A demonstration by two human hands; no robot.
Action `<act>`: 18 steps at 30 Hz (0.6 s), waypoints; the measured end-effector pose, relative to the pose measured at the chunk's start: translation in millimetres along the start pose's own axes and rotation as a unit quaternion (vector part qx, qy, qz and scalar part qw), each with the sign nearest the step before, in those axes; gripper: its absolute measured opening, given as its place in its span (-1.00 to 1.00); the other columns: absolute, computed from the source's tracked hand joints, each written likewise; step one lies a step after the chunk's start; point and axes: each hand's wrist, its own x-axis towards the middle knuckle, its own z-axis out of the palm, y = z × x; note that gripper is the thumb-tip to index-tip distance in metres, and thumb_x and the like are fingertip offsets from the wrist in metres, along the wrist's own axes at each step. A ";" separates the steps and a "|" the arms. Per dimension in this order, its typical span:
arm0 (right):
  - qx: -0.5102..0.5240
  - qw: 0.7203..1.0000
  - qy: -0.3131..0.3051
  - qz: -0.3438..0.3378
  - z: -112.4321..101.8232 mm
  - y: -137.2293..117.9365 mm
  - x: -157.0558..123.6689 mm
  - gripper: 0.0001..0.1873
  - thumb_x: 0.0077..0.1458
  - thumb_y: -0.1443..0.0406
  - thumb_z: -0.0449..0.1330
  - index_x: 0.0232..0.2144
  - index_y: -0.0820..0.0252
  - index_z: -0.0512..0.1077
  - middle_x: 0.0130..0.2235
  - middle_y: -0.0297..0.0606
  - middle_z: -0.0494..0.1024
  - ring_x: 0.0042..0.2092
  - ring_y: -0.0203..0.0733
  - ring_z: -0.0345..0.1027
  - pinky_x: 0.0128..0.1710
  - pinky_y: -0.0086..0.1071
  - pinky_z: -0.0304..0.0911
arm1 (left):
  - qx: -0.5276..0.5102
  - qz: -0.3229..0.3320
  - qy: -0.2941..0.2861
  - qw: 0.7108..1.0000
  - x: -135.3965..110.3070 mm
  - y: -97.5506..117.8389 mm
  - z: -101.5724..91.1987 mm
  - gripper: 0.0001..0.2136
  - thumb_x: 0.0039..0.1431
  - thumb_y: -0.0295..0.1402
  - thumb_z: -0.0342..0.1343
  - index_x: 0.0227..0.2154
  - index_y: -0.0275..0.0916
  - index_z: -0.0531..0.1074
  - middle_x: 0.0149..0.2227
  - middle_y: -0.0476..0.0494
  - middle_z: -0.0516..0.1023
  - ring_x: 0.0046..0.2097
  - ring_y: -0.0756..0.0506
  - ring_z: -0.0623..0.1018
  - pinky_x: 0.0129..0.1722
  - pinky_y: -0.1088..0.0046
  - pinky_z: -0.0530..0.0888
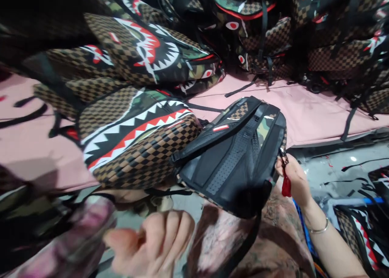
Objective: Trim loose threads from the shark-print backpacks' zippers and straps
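Observation:
A black backpack (237, 160), with its padded back panel and straps facing up, leans between the pink table and my patterned clothing. At its right edge, my right hand (296, 178), with a bangle at the wrist, has its fingers closed around a metal zipper pull (283, 154). A red tassel (286, 185) hangs from there. My left hand (158, 239) is held low in front of the bag, fingers curled in and slightly blurred, nothing visible in it. Left of the black backpack lies a checkered backpack (142, 136) with a shark-mouth print, touching or nearly touching it.
More shark-print backpacks (146, 47) are piled along the back of the pink table (316, 112). Loose straps trail over its surface. A blurred floral sleeve (79, 237) is at lower left. On the lower right, another shark-print bag (361, 233) sits beside a blue edge.

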 end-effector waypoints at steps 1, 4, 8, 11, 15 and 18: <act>-0.012 1.000 0.013 0.011 -9.7 8.6 -1.1 -0.63 0.13 0.00 -0.07 -0.42 0.17 0.27 -0.50 -0.38 0.23 -0.49 -0.31 0.09 -0.49 -0.44 0.07 | 0.025 0.009 -0.007 1.000 5.7 1.2 4.0 -0.42 -0.22 0.31 -0.13 -0.84 -0.15 0.25 -0.91 0.04 0.05 -0.77 0.04 0.16 -0.73 0.47 0.17; -0.087 0.995 0.004 0.037 -27.6 29.9 -10.6 -0.64 0.11 0.02 -0.04 -0.50 0.17 0.21 -0.50 -0.41 0.16 -0.45 -0.31 0.05 -0.45 -0.43 0.05 | 0.222 0.053 -0.035 0.973 23.4 -1.4 32.8 -0.63 -0.01 0.01 0.02 -0.62 -0.20 0.41 -0.70 -0.04 0.38 -0.62 -0.01 0.35 -0.58 0.47 0.26; -0.120 0.991 -0.053 0.029 -25.8 34.8 -24.7 -0.65 0.10 0.08 0.00 -0.58 0.17 0.21 -0.54 -0.41 0.16 -0.45 -0.30 0.06 -0.41 -0.41 0.06 | 0.546 0.078 -0.082 0.830 42.7 -10.5 79.3 -0.67 0.04 -0.09 -0.02 -0.68 -0.19 0.29 -0.68 0.00 0.34 -0.57 -0.03 0.37 -0.53 0.49 0.16; -0.110 0.992 -0.055 0.033 -15.4 22.9 -23.6 -0.62 0.15 0.14 -0.04 -0.64 0.18 0.24 -0.57 -0.40 0.22 -0.46 -0.30 0.14 -0.38 -0.42 0.11 | 0.653 0.064 -0.093 0.749 51.2 -13.3 94.9 -0.68 0.00 -0.11 0.01 -0.71 -0.18 0.23 -0.74 0.03 0.26 -0.60 -0.04 0.34 -0.55 0.48 0.08; -0.095 0.993 -0.062 0.014 2.4 7.4 -12.2 -0.71 0.15 0.22 -0.02 -0.46 0.17 0.45 -0.37 -0.31 0.49 -0.27 -0.26 0.35 -0.22 -0.41 0.20 | 0.567 0.085 -0.075 0.816 59.1 -13.6 87.1 -0.69 0.08 -0.20 -0.06 -0.70 -0.20 0.22 -0.75 0.05 0.27 -0.63 0.00 0.35 -0.58 0.51 0.12; -0.068 0.992 -0.104 0.021 18.8 6.2 -8.1 -0.75 0.13 0.24 0.02 -0.28 0.16 0.47 -0.22 -0.27 0.54 -0.16 -0.23 0.38 -0.11 -0.36 0.21 | 0.374 0.086 0.029 0.923 66.7 -17.6 78.9 -0.74 0.06 -0.18 0.00 -0.62 -0.23 0.31 -0.70 0.05 0.34 -0.59 0.02 0.41 -0.54 0.54 0.26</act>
